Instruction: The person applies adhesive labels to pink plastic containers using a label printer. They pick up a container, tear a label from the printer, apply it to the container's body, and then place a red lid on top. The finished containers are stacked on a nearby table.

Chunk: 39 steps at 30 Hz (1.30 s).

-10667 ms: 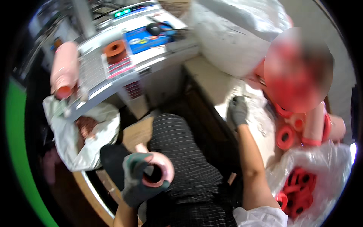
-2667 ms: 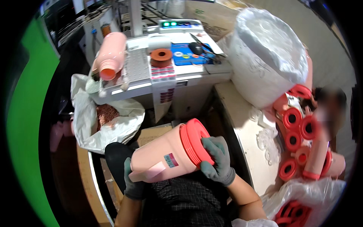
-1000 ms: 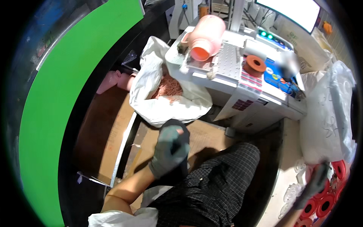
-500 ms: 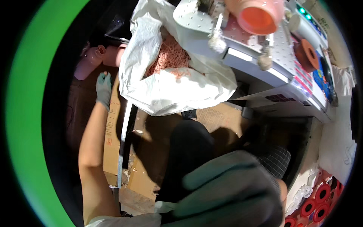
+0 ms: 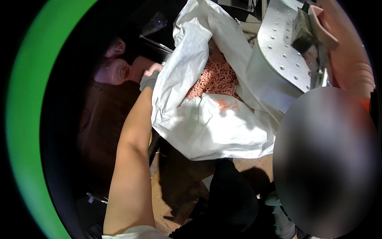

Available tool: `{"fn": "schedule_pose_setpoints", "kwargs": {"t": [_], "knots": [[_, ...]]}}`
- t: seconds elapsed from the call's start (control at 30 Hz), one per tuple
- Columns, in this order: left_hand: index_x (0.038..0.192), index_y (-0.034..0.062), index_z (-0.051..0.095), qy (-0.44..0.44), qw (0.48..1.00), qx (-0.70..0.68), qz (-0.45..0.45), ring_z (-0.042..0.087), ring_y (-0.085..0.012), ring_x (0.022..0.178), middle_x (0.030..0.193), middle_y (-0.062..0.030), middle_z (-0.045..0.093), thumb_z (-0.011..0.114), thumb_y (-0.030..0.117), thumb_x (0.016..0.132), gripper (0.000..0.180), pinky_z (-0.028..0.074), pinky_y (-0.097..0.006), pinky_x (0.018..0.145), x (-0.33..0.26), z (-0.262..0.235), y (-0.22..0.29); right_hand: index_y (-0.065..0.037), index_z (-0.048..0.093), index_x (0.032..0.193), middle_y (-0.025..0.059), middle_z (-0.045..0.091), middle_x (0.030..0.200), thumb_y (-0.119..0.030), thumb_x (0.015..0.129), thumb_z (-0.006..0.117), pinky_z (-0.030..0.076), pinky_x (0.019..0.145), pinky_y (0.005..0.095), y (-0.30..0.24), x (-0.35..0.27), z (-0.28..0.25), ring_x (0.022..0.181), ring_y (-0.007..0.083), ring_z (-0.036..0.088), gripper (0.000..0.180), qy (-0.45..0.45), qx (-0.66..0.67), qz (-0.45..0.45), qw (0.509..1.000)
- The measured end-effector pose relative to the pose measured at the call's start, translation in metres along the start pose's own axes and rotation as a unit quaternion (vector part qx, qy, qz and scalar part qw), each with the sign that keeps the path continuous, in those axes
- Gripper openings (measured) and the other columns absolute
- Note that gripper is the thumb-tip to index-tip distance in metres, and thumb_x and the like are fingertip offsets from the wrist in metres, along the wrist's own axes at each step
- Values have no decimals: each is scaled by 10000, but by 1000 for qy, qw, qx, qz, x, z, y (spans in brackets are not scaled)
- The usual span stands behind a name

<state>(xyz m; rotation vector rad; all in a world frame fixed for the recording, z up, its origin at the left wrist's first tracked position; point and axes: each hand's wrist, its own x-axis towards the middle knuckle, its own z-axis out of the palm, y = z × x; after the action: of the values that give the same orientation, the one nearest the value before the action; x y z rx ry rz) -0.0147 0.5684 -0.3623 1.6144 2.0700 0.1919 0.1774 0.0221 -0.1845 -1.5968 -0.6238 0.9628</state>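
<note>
My left hand, in a grey glove with bare fingertips, reaches past the left side of a white bag. Its bent fingers close against the end of a pink bottle lying on its side; the bag's edge hides part of the grip. A second pink bottle lies beside it, mouth facing right. Inside the open bag sits a heap of small pink curly pieces. Low on the right, my gloved right hand is mostly hidden by a large blurred patch, so its fingers do not show well.
A metal plate with raised dots tops the machine right of the bag. Large pink bottle-like shapes stand close at the upper right. My dark-clad leg is below the bag, above cardboard on the floor.
My left hand has moved from open beside the cardboard box to the pink bottle next to the bag. The view has shifted, and my right hand now shows lower right instead of blurred up close.
</note>
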Motion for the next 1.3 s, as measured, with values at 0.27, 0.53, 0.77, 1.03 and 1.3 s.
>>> {"fn": "schedule_pose_setpoints", "kwargs": {"t": [0.27,0.53,0.77,1.03,1.3], "knots": [[860,13,654,167,877,-450,-11,611,-169,655,792,-89,666,699,240,930,242,495,-315,542,-113,-69,-195,72,751,949,187,708,1050,-5,873,669,562,823,340,-28,-32,-16,927,230,693,136,11,-67,-60,996],[1227,-10,698,0,896,-371,244,529,-121,794,904,-38,521,734,101,853,392,475,-312,716,-419,-238,-216,12,548,1473,165,661,1306,-90,972,673,521,1016,362,-17,-119,15,1150,218,642,526,-59,149,9,987],[1513,23,495,-397,658,-328,549,520,-354,1378,1484,-191,535,826,320,871,781,406,-458,1173,-542,-149,-90,-43,303,1631,147,473,1580,-716,1049,408,434,1192,425,-13,-200,17,1404,303,511,897,-82,580,124,801],[1226,70,597,-226,564,-182,773,560,-389,1293,1304,-150,596,916,538,683,785,417,-583,1140,-624,-65,-65,14,653,1194,119,732,946,-349,1109,525,600,670,293,46,-319,-45,742,205,709,394,92,199,239,946],[1261,111,594,-237,563,-69,788,603,-325,1211,1315,-86,613,867,294,638,704,454,-517,1036,-655,-74,-56,-46,651,1232,184,690,1178,-169,904,689,590,723,419,-34,-292,-55,869,302,736,353,31,-486,-128,864]]}}
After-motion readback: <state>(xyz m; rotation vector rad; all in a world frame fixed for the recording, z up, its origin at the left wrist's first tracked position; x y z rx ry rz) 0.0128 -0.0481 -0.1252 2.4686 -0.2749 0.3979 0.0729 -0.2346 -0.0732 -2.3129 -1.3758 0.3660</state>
